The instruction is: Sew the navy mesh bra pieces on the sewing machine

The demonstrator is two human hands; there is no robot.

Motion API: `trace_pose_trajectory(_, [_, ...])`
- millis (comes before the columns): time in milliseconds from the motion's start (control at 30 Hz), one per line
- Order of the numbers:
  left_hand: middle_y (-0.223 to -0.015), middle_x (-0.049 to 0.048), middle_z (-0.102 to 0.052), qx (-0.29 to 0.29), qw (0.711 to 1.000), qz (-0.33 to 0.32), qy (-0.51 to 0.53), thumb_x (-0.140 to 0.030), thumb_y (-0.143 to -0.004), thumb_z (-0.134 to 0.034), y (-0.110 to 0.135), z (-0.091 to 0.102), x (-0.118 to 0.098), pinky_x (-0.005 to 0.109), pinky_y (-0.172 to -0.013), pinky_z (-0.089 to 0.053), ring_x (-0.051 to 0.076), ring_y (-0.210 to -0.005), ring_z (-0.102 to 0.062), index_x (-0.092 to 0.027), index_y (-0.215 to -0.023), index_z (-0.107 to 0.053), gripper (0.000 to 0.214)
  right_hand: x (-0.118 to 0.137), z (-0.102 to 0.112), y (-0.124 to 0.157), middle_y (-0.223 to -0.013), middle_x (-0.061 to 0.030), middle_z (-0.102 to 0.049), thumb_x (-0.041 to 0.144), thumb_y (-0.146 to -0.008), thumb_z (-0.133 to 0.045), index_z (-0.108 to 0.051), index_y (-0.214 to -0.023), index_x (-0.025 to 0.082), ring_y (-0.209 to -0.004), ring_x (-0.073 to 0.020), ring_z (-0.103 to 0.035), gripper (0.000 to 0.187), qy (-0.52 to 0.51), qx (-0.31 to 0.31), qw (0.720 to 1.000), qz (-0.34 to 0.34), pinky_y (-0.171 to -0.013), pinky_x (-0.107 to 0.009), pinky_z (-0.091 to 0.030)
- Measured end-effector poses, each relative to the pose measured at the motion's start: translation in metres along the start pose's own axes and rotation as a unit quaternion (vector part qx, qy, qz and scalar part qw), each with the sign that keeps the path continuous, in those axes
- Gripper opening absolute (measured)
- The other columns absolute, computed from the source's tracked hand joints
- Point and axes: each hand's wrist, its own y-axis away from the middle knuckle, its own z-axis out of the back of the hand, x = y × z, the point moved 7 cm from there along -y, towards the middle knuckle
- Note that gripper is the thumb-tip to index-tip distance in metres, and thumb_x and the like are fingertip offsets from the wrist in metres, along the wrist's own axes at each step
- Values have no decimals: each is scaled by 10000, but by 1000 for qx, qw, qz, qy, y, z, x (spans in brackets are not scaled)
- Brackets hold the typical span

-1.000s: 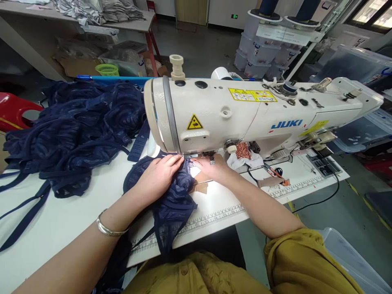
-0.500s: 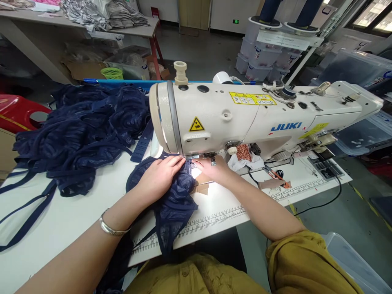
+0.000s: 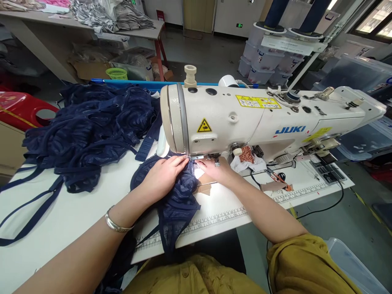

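A navy bra (image 3: 179,212) of sheer fabric lies under the head of a white JUKI sewing machine (image 3: 220,122), its lower part hanging over the table's front edge. My left hand (image 3: 163,175) rests on it from the left, fingers pressed together on the cloth with their tips close to the needle area; the thumb is hidden. From the right, my right hand (image 3: 212,168) pinches the bra's edge beside the presser foot, its fingers partly covered by the machine. The needle itself is too small to make out.
A heap of navy bras (image 3: 88,130) covers the table's left side, straps trailing forward. Right of my hands are a white cloth with copper-coloured scrubber (image 3: 246,155) and orange-handled snips (image 3: 280,179). A printed ruler (image 3: 220,217) runs along the front edge. A red stool (image 3: 24,108) stands at left.
The whole view has shifted slightly, so the scene sits a little further right and lower. Both hands stay at the same place on the bra by the presser foot.
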Motion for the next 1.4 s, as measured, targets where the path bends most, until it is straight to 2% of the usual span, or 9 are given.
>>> trace_pose_trajectory(233, [-1382,162,-569,3,1000,12,3,-74,-934,-330,-1,3,-1,365,-928,-468,244,-1281,-524,-151,-1392,-529,505,-2,-5,-2,-1274,-45,-675,347,-1023,-364,-658,-1259,281,-1115,-228,-635,383,-10,-29,1000,3,-816,-312,-497])
trace_pose_trajectory(367, [-1392,165,-554,14,1000,16,-9,-73,-940,-316,0,4,-3,354,-902,-466,238,-1259,-531,-151,-1391,-523,502,-9,-11,-5,-1174,-18,-723,390,-989,-457,-693,-1180,291,-1047,-216,-658,319,-17,-65,998,-10,-812,-299,-491])
trace_pose_trajectory(500, [-1349,176,-570,-3,1000,19,20,-83,-943,-295,-2,8,-5,351,-862,-478,243,-1202,-550,-134,-1359,-544,487,-9,-14,-7,-1145,-59,-733,376,-1000,-426,-702,-1160,246,-987,-208,-674,345,-9,-82,997,-7,-804,-284,-473])
trace_pose_trajectory(700, [-1320,164,-584,-27,997,12,73,-71,-922,-313,-5,13,-7,402,-930,-484,247,-1097,-547,-129,-1305,-589,476,-6,-7,-7,-1064,-103,-744,360,-987,-410,-710,-1096,198,-923,-224,-673,358,-7,-95,995,-27,-801,-298,-455])
trace_pose_trajectory(833, [-1378,142,-551,-15,998,32,50,-46,-908,-332,-2,10,-3,420,-925,-476,273,-1087,-516,-135,-1319,-582,489,-3,-3,-8,-946,-65,-741,320,-964,-457,-705,-954,188,-859,-183,-657,281,-87,-56,994,-20,-812,-277,-447])
trace_pose_trajectory(967, [-1339,132,-571,-23,997,32,74,-36,-908,-324,2,12,-2,384,-912,-476,257,-1068,-514,-150,-1315,-579,494,-2,-4,-9,-999,-59,-734,336,-985,-426,-684,-977,175,-916,-156,-658,305,-202,-48,978,2,-866,-257,-456])
trace_pose_trajectory(1200, [-1231,125,-603,-30,994,35,97,-68,-935,-317,-3,12,-1,382,-925,-477,243,-1038,-509,-173,-1266,-612,456,-9,-18,-3,-1145,-113,-707,446,-985,-423,-672,-1180,222,-1065,-256,-643,387,-5,-117,993,-18,-927,-358,-462])
trace_pose_trajectory(1267, [-1224,131,-591,-29,994,38,100,-57,-935,-298,-3,13,-3,382,-929,-480,246,-1055,-500,-165,-1280,-599,470,-7,-22,-3,-1119,-106,-714,400,-997,-397,-677,-1165,227,-1029,-246,-652,370,9,-130,992,-5,-907,-342,-464])
trace_pose_trajectory(1400, [-1206,144,-565,-17,994,33,105,-19,-898,-289,1,14,-8,382,-909,-494,247,-1045,-492,-146,-1303,-569,509,-9,-29,-9,-899,-70,-723,301,-966,-431,-699,-1016,202,-838,-193,-649,291,-29,-139,990,13,-800,-283,-457])
